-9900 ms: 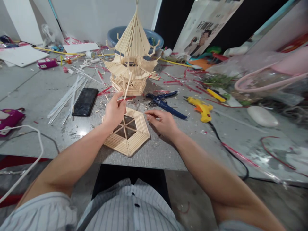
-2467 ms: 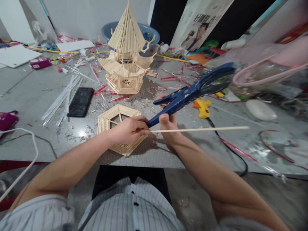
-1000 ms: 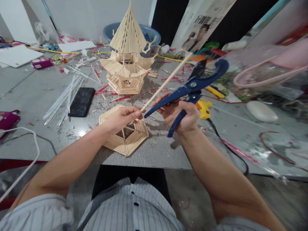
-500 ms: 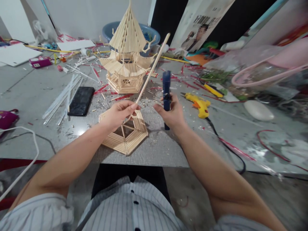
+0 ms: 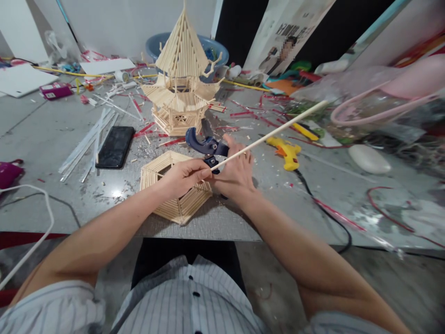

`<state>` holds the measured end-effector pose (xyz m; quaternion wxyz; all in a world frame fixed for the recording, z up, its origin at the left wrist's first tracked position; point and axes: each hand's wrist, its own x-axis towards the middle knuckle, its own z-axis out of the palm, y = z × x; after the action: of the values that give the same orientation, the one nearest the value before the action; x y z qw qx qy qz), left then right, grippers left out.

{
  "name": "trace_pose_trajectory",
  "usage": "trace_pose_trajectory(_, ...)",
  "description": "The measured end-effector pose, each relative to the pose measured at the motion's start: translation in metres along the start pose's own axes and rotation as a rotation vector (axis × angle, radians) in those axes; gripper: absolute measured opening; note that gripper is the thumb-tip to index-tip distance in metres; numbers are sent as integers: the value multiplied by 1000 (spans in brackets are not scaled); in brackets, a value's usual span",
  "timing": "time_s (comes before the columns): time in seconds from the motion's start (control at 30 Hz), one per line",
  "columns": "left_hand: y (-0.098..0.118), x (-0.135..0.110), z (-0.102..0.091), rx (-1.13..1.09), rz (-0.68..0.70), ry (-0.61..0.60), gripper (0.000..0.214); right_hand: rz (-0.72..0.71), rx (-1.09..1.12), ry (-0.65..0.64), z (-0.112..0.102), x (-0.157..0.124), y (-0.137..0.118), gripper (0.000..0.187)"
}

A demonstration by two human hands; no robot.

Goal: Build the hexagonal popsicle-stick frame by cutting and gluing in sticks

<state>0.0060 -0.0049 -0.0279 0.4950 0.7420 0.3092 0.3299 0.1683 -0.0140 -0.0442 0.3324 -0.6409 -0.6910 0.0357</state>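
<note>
My left hand (image 5: 186, 176) pinches one end of a long thin wooden stick (image 5: 274, 129) that points up and to the right over the table. My right hand (image 5: 236, 172) grips blue cutting pliers (image 5: 205, 144), their jaws turned left, just behind the stick's held end. Both hands hover over a flat hexagonal frame of wooden sticks (image 5: 156, 178) lying near the table's front edge. Behind them stands a tall pagoda model of wooden sticks (image 5: 181, 79).
A black phone (image 5: 115, 146) and pale strips (image 5: 90, 141) lie to the left. A yellow glue gun (image 5: 287, 153) with a black cord lies to the right. Red scraps and wood chips litter the grey table (image 5: 41, 134). A blue basin (image 5: 215, 48) sits behind the pagoda.
The stick has swung from pointing up toward the pagoda to pointing right. My right hand has tipped the pliers from upright to lying leftward, close to my left hand.
</note>
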Motion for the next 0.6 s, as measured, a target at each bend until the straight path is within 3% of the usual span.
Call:
trace_pose_trajectory(0.27, -1, -1, 3, -140, -137, 23, 18, 1, -38, -88, -5, 1, -1, 99)
trace_pose_trajectory(0.47, 5, 0, 4, -267, -252, 55, 18, -58, 7, -76, -7, 0, 6, 109)
trace_pose_trajectory(0.6, 8, 0, -2, -285, -251, 132, 18, -47, 110, -177, -7, 5, 17, 113)
